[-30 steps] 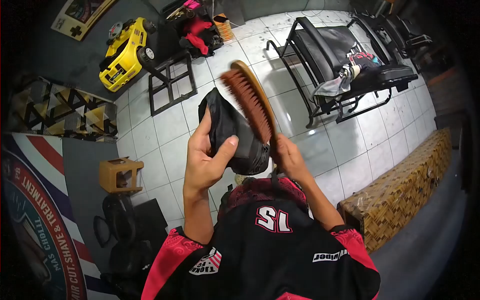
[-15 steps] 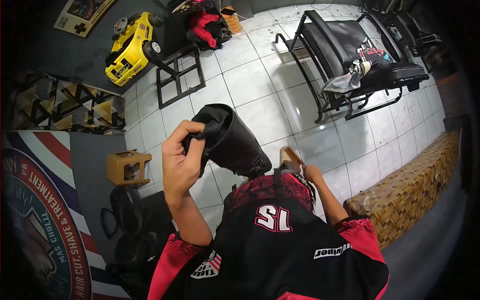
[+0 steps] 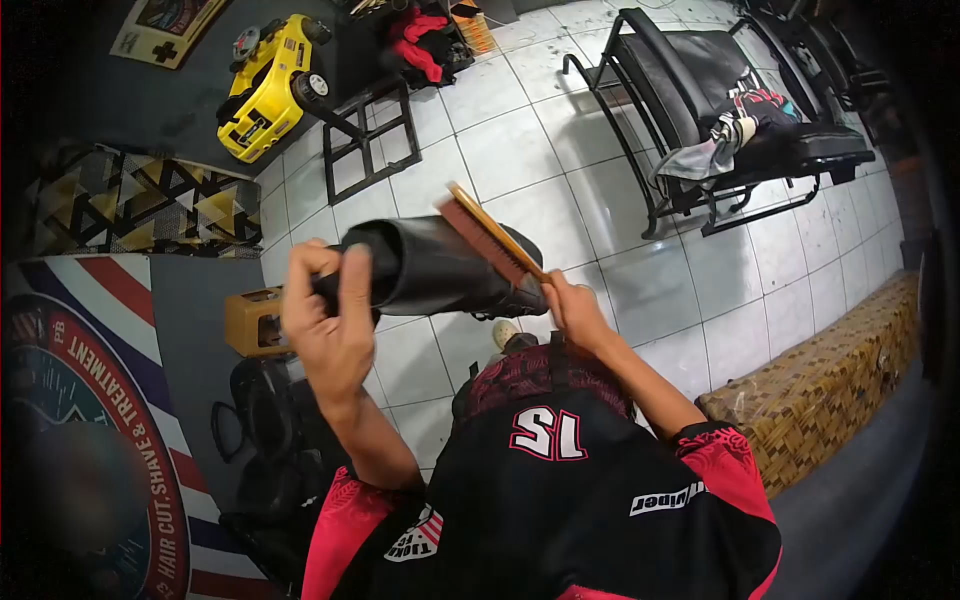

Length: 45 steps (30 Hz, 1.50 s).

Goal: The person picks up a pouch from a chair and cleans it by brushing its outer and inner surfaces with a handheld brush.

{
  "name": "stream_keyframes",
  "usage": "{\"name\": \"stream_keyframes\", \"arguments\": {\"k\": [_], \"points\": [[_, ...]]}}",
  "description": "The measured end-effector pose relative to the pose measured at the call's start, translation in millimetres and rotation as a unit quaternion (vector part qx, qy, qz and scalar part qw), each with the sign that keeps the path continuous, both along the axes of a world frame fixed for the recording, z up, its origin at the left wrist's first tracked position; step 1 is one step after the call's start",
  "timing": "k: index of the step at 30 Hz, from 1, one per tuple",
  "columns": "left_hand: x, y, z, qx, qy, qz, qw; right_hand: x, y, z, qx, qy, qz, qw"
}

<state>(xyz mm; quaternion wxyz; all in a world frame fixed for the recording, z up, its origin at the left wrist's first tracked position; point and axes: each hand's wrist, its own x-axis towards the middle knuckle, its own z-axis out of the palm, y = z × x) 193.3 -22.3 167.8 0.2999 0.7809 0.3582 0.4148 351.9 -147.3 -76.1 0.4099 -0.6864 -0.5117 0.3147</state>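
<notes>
A black boot [image 3: 440,270] hangs nearly level in front of my body, its opening toward the left and its toe toward the right. My left hand [image 3: 335,310] is closed on the boot's upper at the opening, thumb on top. In my right hand [image 3: 578,308] is the handle end of a wooden brush [image 3: 495,235] with reddish-brown bristles. The bristles face the boot and appear to touch its upper side.
A black metal chair [image 3: 680,95] with cloths stands at upper right, a woven-pattern bench [image 3: 820,390] at lower right. On the left are a brown stool [image 3: 255,322], a black metal frame [image 3: 372,145] and a yellow toy car [image 3: 275,90]. White floor tiles [image 3: 520,150] lie below.
The boot has swung to a more level pose, its toe now farther right. My right hand has raised the brush from low beside my body to the boot. The view has shifted slightly.
</notes>
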Motion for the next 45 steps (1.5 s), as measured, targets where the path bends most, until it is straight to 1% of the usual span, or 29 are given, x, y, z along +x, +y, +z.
{"name": "stream_keyframes", "arguments": {"k": [1, 2, 4, 6, 7, 9, 10, 12, 14, 17, 19, 20, 22, 24, 25, 26, 28, 29, 30, 31, 32, 34, 36, 38, 40, 41, 43, 44, 45], "points": [[-3.4, 1.8, 2.9, 0.016, -0.028, -0.004, 0.999, 8.3, -9.8, -40.0, -0.055, -0.075, 0.005, 0.996], [-5.2, 1.4, 8.2, 0.023, -0.036, -0.01, 0.999, 14.3, -24.1, -86.9, -0.168, -0.094, -0.014, 0.981], [-6.7, 0.9, 14.9, 0.042, -0.039, 0.007, 0.998, 36.0, -55.1, -106.8, -0.342, -0.114, 0.059, 0.931], [-9.1, 4.4, 15.3, 0.05, -0.054, 0.006, 0.997, 47.0, -75.9, -119.7, -0.385, -0.137, 0.147, 0.901], [-9.6, 6.0, 14.9, 0.053, -0.053, 0.009, 0.997, 50.9, -75.3, -137.4, -0.382, -0.137, 0.15, 0.901], [-12.9, 4.6, 13.4, 0.024, 0.041, 0.012, 0.999, 43.9, -81.6, -176.4, -0.319, -0.136, 0.101, 0.933], [-16.5, 9.1, 7.6, 0.021, 0.068, 0.003, 0.997, 42.4, -60.7, -139.6, -0.35, -0.076, 0.03, 0.933], [-11.2, 11.9, 0.4, 0.019, 0.095, -0.012, 0.995, 33.7, -28.2, -97.1, -0.113, -0.042, -0.036, 0.992], [-4.4, 9.4, 0.6, 0.035, 0.143, -0.015, 0.989, 16.9, 4.4, 20.3, -0.058, 0.207, -0.057, 0.975], [-2.6, 8.4, 1.2, 0.065, 0.141, -0.017, 0.988, 2.7, 21.2, 110.7, 0.072, 0.257, 0.056, 0.962], [-15.8, 9.7, -1.3, 0.048, 0.12, -0.001, 0.992, -5.3, 26.9, 114.8, 0.188, 0.144, 0.08, 0.968], [-22.8, 9.1, -1.8, 0.029, 0.101, 0.014, 0.994, -4.8, 27.0, 110.1, 0.187, 0.145, 0.082, 0.968], [-27.6, 6.2, 3.5, 0.022, 0.057, 0.027, 0.998, 1.6, 28.3, 79.8, 0.091, 0.064, 0.075, 0.991], [-32.3, 1.7, 9.0, 0.017, -0.018, 0.058, 0.998, 10.3, 23.5, 8.2, 0.006, -0.02, 0.043, 0.999], [-36.1, 1.5, 9.6, 0.016, -0.019, 0.065, 0.998, 20.1, 14.2, -35.7, -0.094, -0.076, 0.049, 0.991], [-40.7, 2.3, 10.2, 0.025, -0.039, 0.081, 0.996, 28.9, -2.2, -93.5, -0.191, -0.115, 0.049, 0.973], [-45.0, 2.7, 11.2, -0.001, -0.099, 0.106, 0.989, 46.6, -36.7, -124.6, -0.312, -0.155, 0.066, 0.935], [-46.5, 2.5, 13.1, 0.0, -0.1, 0.109, 0.989, 56.3, -54.7, -148.4, -0.37, -0.17, 0.124, 0.905], [-48.5, 2.8, 15.4, -0.057, -0.121, 0.107, 0.985, 60.2, -58.4, -149.5, -0.424, -0.185, 0.182, 0.868], [-51.5, 2.2, 17.1, -0.116, -0.14, 0.105, 0.978, 59.5, -59.5, -152.8, -0.422, -0.186, 0.188, 0.867], [-59.9, 4.7, 11.5, -0.105, -0.144, 0.058, 0.982, 58.0, -65.0, -155.5, -0.398, -0.162, 0.155, 0.89], [-51.1, 2.5, 10.2, -0.114, -0.093, 0.073, 0.986, 50.0, -50.1, -118.6, -0.341, -0.097, 0.051, 0.934], [-51.1, 2.8, 8.6, -0.155, 0.006, 0.051, 0.987, 38.0, -24.3, -79.7, -0.116, -0.024, -0.005, 0.993], [-41.1, -0.9, 12.6, -0.127, 0.047, 0.017, 0.991, 25.1, 8.7, 14.3, -0.103, 0.155, 0.009, 0.982], [-37.4, -0.6, 15.4, -0.077, 0.1, -0.041, 0.991, 14.5, 22.4, 66.5, -0.009, 0.238, 0.066, 0.969], [-38.0, -3.4, 16.2, -0.077, 0.1, -0.039, 0.991, 9.7, 29.2, 81.7, -0.009, 0.238, 0.067, 0.969], [-41.3, -11.1, 19.2, -0.137, 0.04, 0.034, 0.989, 2.6, 39.9, 98.4, 0.247, 0.142, 0.199, 0.938], [-43.6, -8.7, 22.3, -0.107, 0.024, -0.028, 0.994, 1.3, 41.6, 94.1, 0.248, 0.144, 0.201, 0.937], [-46.1, -5.8, 26.7, -0.105, 0.025, -0.025, 0.994, -0.4, 43.1, 83.8, 0.252, 0.11, 0.205, 0.939]]}}
